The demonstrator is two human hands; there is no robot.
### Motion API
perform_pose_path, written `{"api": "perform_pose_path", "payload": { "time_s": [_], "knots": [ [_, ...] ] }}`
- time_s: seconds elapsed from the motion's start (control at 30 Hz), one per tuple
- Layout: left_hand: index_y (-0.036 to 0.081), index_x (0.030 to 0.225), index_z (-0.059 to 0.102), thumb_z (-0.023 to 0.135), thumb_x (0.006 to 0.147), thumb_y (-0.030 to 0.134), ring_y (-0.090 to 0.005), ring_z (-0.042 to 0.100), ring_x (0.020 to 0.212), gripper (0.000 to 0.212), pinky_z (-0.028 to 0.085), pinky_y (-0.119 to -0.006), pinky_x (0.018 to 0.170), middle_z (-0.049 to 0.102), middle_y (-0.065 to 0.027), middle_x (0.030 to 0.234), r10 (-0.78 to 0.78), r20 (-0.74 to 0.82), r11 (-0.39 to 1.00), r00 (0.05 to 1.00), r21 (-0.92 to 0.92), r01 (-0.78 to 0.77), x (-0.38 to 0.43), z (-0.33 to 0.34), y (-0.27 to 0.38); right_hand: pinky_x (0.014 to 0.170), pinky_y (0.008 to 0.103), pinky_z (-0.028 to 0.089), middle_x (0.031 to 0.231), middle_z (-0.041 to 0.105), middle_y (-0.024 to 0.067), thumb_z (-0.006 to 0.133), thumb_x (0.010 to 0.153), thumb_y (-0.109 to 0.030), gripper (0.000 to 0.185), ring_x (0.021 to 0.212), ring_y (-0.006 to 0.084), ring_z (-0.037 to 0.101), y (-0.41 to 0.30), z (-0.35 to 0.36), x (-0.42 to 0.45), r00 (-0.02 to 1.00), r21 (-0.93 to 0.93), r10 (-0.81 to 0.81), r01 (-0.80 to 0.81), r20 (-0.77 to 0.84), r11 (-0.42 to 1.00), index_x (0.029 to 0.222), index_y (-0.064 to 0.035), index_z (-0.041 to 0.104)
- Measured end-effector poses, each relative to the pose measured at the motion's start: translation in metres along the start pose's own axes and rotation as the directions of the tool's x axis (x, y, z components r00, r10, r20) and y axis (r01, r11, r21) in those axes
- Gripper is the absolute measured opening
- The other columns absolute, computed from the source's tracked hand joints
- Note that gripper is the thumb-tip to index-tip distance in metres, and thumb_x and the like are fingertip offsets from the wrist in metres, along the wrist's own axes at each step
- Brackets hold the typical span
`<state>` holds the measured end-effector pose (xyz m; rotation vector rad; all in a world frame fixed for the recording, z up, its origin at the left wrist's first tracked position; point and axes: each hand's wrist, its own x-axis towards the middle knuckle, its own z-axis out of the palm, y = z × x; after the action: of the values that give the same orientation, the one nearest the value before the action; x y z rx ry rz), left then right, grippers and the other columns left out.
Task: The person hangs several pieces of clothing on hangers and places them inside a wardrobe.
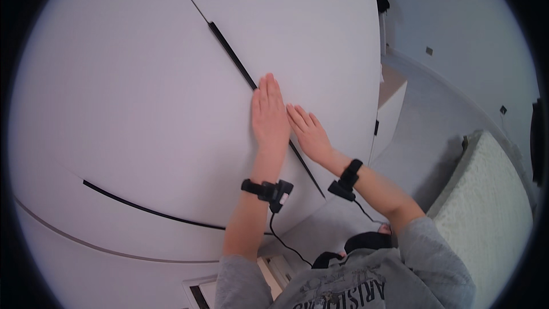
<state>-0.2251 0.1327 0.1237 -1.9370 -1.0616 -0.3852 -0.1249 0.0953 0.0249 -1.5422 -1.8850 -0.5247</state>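
White wardrobe doors (141,94) fill the view before me. A long black strip handle (231,53) runs slantwise along the seam between two doors. My left hand (270,111) lies flat over the middle of this handle, fingers straight and close together, covering part of it. Just to its right, my right hand (311,135) is held out flat at the door surface, with its fingers slightly spread. Neither hand appears to hold anything; the palms are hidden. Each wrist bears a black strapped device, the left one (270,191) and the right one (346,180), with a cable trailing from it.
Another black strip handle (150,210) lies at the lower left. A bed or mattress with a cream cover (484,206) stands at my right. Beyond the wardrobe's edge are a white cabinet (390,111), grey floor (422,124) and wall sockets (429,50).
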Motion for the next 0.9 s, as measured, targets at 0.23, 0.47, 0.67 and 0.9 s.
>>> {"api": "perform_pose_path", "payload": {
  "time_s": [0.23, 0.47, 0.67, 0.9],
  "knots": [
    [-0.004, 0.140, 0.028, 0.051, 0.088, 0.013, -0.0267, 0.016, 0.141, 0.059, 0.015, -0.039, 0.113, 0.020, -0.0149, 0.151, -0.089, 0.022, 0.943, 0.996, -0.320, 0.091, -0.006, -0.004, -0.001, 0.103, 0.0451, 0.034, 0.148, 0.025, 0.0107, 0.054, 0.075, -0.002, 0.060, 0.131, 0.0249, 0.034, 0.007, -0.006, -0.008, 0.997, 0.044, 0.010, -0.013, 0.076, 0.999, 0.133, 0.0016, 0.038],
    [-0.007, 0.139, 0.026, 0.055, 0.085, 0.013, -0.0337, 0.016, 0.140, 0.064, 0.014, -0.045, 0.113, 0.019, -0.0221, 0.149, -0.105, 0.173, 0.842, 0.979, -0.509, 0.180, -0.052, 0.033, 0.055, 0.102, 0.0459, 0.035, 0.147, 0.026, 0.0157, 0.057, 0.074, -0.001, 0.061, 0.122, 0.0283, 0.042, 0.070, -0.021, -0.052, 0.977, 0.151, 0.167, -0.186, 0.130, 0.971, 0.131, 0.0047, 0.038],
    [-0.008, 0.137, 0.028, 0.056, 0.083, 0.012, -0.0389, 0.016, 0.138, 0.064, 0.015, -0.051, 0.111, 0.018, -0.0266, 0.148, -0.022, 0.183, 0.747, 0.983, -0.650, 0.138, -0.064, 0.032, 0.174, 0.099, 0.0465, 0.037, 0.146, 0.025, 0.0213, 0.058, 0.074, -0.004, 0.061, 0.114, 0.0333, 0.048, 0.165, -0.020, -0.103, 0.958, 0.230, 0.250, -0.278, 0.141, 0.933, 0.131, 0.0043, 0.038],
    [-0.006, 0.136, 0.030, 0.058, 0.082, 0.015, -0.0420, 0.015, 0.137, 0.064, 0.015, -0.053, 0.110, 0.017, -0.0283, 0.147, 0.112, 0.201, 0.625, 0.973, -0.776, 0.088, 0.017, 0.024, 0.316, 0.097, 0.0472, 0.039, 0.145, 0.025, 0.0242, 0.060, 0.074, -0.005, 0.064, 0.112, 0.0388, 0.049, 0.323, -0.062, -0.190, 0.885, 0.282, 0.442, -0.466, 0.148, 0.839, 0.133, -0.0004, 0.037]
  ]
}}
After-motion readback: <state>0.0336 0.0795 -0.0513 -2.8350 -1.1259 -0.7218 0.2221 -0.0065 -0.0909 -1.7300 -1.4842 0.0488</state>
